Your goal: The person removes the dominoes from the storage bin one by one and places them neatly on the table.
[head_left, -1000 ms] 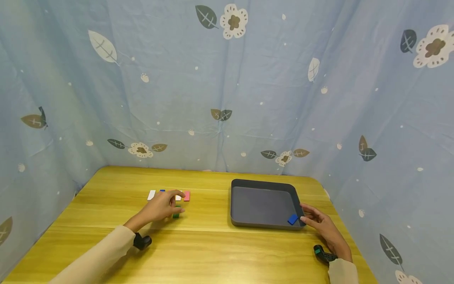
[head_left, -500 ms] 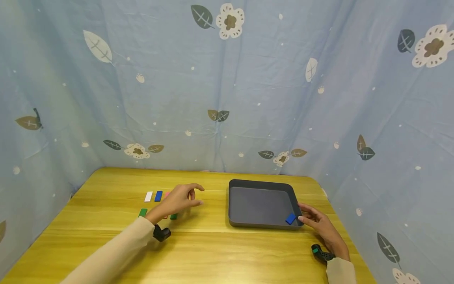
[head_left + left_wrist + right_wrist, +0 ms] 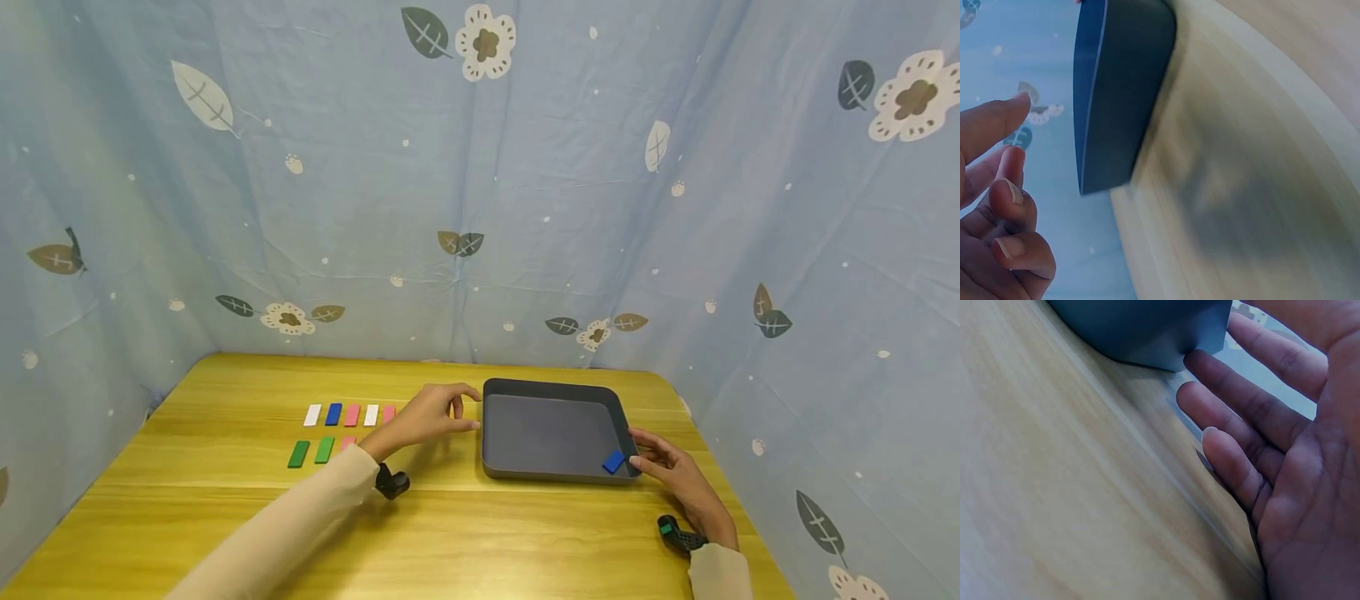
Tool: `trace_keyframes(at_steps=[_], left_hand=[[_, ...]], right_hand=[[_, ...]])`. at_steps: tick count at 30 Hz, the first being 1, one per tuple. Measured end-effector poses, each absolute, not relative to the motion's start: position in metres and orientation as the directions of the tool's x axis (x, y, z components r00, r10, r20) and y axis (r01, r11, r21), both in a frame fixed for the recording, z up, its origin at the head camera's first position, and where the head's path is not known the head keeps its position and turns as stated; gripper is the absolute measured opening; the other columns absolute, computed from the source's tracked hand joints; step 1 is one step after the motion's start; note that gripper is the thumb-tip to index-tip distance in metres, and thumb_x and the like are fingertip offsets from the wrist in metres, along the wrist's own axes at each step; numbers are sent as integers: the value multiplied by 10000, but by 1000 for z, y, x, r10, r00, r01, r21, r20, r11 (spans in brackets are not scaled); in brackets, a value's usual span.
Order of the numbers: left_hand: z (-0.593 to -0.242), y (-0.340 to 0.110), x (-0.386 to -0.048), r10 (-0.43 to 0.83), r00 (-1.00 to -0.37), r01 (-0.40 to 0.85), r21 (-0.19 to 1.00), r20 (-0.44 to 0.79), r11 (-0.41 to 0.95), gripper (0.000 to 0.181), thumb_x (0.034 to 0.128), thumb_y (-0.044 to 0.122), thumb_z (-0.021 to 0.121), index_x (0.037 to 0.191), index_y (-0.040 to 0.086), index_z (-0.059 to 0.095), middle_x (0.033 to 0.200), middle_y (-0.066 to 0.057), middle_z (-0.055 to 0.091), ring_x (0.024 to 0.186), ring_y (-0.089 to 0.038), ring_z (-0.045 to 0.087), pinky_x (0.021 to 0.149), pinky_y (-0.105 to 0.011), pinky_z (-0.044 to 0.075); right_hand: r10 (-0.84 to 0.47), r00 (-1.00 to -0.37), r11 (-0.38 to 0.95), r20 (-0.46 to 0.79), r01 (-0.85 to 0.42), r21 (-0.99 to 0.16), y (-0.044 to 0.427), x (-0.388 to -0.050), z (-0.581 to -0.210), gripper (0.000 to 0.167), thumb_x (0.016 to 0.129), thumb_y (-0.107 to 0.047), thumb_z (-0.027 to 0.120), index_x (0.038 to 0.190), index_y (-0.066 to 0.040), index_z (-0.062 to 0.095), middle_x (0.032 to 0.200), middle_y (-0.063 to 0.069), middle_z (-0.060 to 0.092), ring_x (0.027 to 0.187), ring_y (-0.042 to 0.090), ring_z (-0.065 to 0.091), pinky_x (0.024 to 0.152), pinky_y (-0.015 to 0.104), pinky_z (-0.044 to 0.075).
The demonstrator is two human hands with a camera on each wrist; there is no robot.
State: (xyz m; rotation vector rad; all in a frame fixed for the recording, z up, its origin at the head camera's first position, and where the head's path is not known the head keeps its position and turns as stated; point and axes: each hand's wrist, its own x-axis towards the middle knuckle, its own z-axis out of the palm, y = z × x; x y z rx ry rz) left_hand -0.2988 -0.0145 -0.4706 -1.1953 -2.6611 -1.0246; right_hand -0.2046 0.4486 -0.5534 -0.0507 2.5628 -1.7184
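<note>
My left hand (image 3: 427, 414) is just left of a dark grey tray (image 3: 558, 433), thumb and index finger apart with nothing between them. In the left wrist view its fingers (image 3: 1007, 206) are bent and empty beside the tray's wall (image 3: 1129, 81). My right hand (image 3: 681, 483) holds the tray's right side near the front corner, thumb at the rim. The right wrist view has fingertips against the outer wall; the thumb tip is out of view there. A blue rectangular tile (image 3: 613, 462) lies inside the tray's front right corner.
Left on the wooden table (image 3: 465, 542) are two rows of tiles. Behind lie white (image 3: 312, 415), blue (image 3: 333, 414), pink (image 3: 352, 415), white (image 3: 371, 415) and pink ones; in front, dark green (image 3: 298, 454), light green (image 3: 324, 450) and pink. The left arm partly covers them. A curtain (image 3: 465, 183) hangs behind.
My left hand has moved right, from above the tiles to the tray's left edge, uncovering most of the tiles. The right hand and tray look unmoved.
</note>
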Motion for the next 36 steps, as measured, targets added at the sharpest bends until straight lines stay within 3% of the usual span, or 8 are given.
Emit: trace_keyframes(at_steps=[10, 24, 36], left_hand=[[-469, 31, -300, 709, -643, 715, 560, 291, 418, 365, 922, 253, 807, 1251, 136, 702, 759, 84, 618, 654, -56, 550, 674, -255, 489], [-473, 81, -302, 758, -582, 723, 614, 293, 317, 365, 942, 276, 785, 1274, 156, 692, 778, 98, 620, 713, -73, 574, 717, -225, 490], [-482, 125, -301, 794, -553, 690, 673, 253, 266, 390, 959, 284, 765, 1319, 167, 671, 809, 78, 628, 696, -89, 569, 718, -213, 485]], right_hand=[[-42, -997, 379, -66, 45, -924, 448, -205, -554, 628, 987, -377, 706, 1554, -254, 464, 1554, 76, 437, 1216, 238, 539, 1006, 409, 451], [-64, -997, 376, -34, 7, -927, 449, -201, -554, 608, 1002, -345, 692, 1555, -234, 464, 1566, 89, 430, 1202, 225, 544, 964, 303, 474], [-44, -999, 386, -26, 7, -922, 449, -204, -555, 605, 986, -353, 713, 1537, -236, 490, 1534, 87, 474, 1177, 235, 563, 950, 303, 485]])
